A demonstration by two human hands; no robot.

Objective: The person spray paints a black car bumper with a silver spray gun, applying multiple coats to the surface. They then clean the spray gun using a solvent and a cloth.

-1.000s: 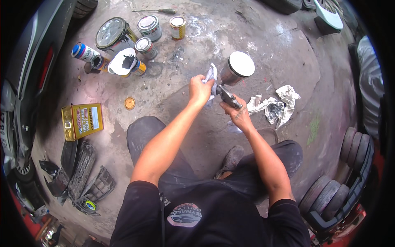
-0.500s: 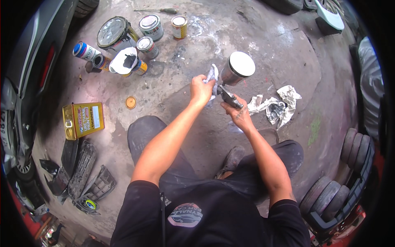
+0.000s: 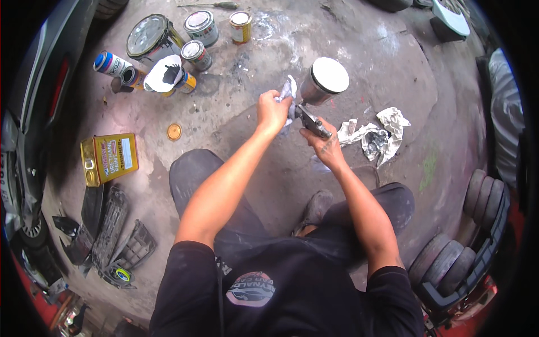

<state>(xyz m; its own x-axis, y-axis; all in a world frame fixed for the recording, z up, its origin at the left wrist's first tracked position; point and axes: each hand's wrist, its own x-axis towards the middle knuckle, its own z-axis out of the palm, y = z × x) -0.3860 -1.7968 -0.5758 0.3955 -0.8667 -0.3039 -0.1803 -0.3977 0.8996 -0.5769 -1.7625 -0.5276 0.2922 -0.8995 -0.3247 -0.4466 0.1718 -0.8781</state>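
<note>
My right hand [image 3: 324, 145] is closed round the handle of a spray gun [image 3: 310, 121], which has a clear paint cup with a white lid [image 3: 330, 75] on top. In my left hand [image 3: 272, 112] is a crumpled whitish cloth [image 3: 287, 90], pinched against the front end of the gun. The gun's nozzle is hidden behind the cloth and fingers. Stained crumpled paper [image 3: 387, 135] lies on the floor to the right of my right hand.
Several paint cans stand at the far left, among them a large tin [image 3: 150, 38] and a small yellow can [image 3: 240, 27]. Nearer is a yellow rectangular thinner can [image 3: 109, 158] beside black plastic parts [image 3: 112, 230]. Stacked tyres [image 3: 443, 264] sit at right, and a grey car [image 3: 42, 95] at left.
The view has shifted slightly, so the scene sits a little higher. Both hands keep their hold on the cloth and the spray gun.
</note>
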